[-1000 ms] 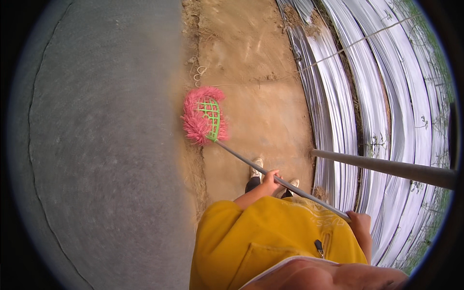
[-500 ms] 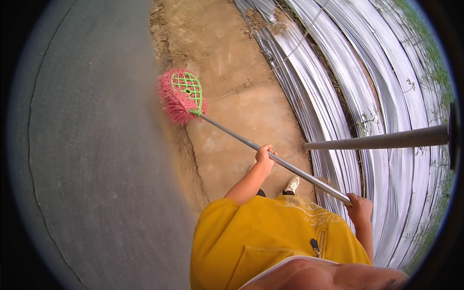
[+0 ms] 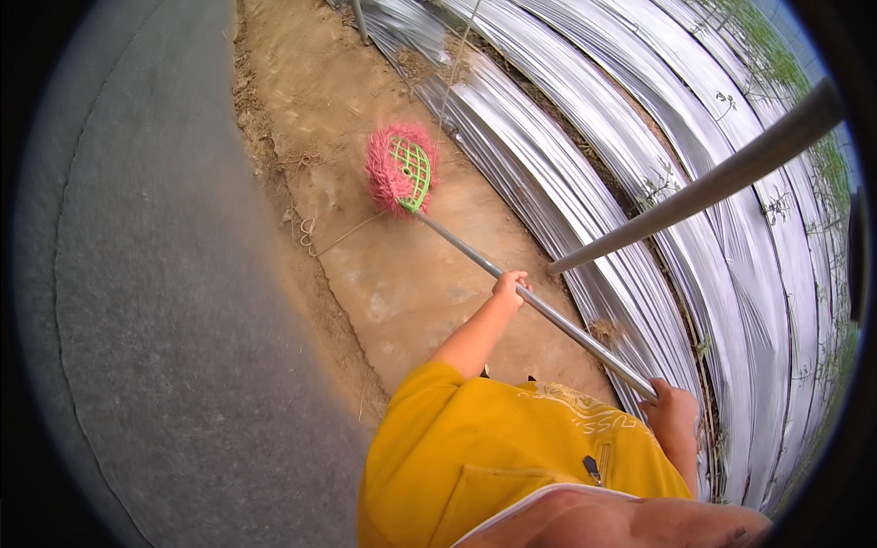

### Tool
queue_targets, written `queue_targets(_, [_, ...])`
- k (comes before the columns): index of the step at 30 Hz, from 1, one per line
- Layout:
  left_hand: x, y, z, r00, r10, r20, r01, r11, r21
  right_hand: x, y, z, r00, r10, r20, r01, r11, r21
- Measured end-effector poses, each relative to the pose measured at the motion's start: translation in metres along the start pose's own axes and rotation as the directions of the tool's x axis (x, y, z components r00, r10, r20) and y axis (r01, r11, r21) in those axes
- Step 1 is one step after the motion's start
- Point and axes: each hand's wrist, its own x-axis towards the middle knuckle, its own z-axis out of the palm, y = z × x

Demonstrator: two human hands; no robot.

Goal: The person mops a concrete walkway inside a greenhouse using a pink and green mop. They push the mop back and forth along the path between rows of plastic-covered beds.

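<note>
The long broom handle (image 3: 548, 310) is looking like smooth grey metal with a dull sheen, and both the left hand (image 3: 510, 290) and the right hand (image 3: 674, 411) are closing around it. The broom head (image 3: 402, 169) is showing shaggy pink plastic bristles fixed on a glossy green plastic grid. The dirt strip (image 3: 393, 274) beneath is appearing as dry, matt, packed brown earth, crumbly at its edge. The paved grey road (image 3: 155, 301) beside it is looking rough and grainy. The silver sheeting (image 3: 639, 155) over the rows is gleaming like crinkled reflective plastic film. The yellow shirt (image 3: 484, 457) is reading as soft matt cloth. A slanting grey pole (image 3: 694, 196) is seeming like matt metal.
</note>
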Motion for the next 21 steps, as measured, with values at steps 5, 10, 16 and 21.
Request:
queue_targets(5, [-0.044, -0.142, 0.002, 0.991, -0.116, 0.064, 0.118, 0.993, -0.026, -0.085, 0.1, -0.021, 0.991, 0.079, -0.112, -0.078, 0.997, 0.011])
queue_targets(10, [-0.138, -0.312, 0.007, 0.878, -0.422, 0.227, 0.409, 0.906, 0.104, -0.21, 0.21, -0.065, 0.951, 0.215, -0.222, -0.242, 0.965, -0.098])
queue_targets(16, [-0.201, -0.385, 0.012, 0.79, -0.481, 0.381, 0.463, 0.874, 0.144, -0.303, 0.253, -0.092, 0.941, 0.186, -0.283, -0.227, 0.967, -0.118])
queue_targets(21, [-0.16, -0.34, -0.005, 0.895, -0.31, 0.321, 0.308, 0.95, 0.059, -0.266, 0.234, -0.036, 0.937, 0.27, -0.223, -0.278, 0.96, -0.008])
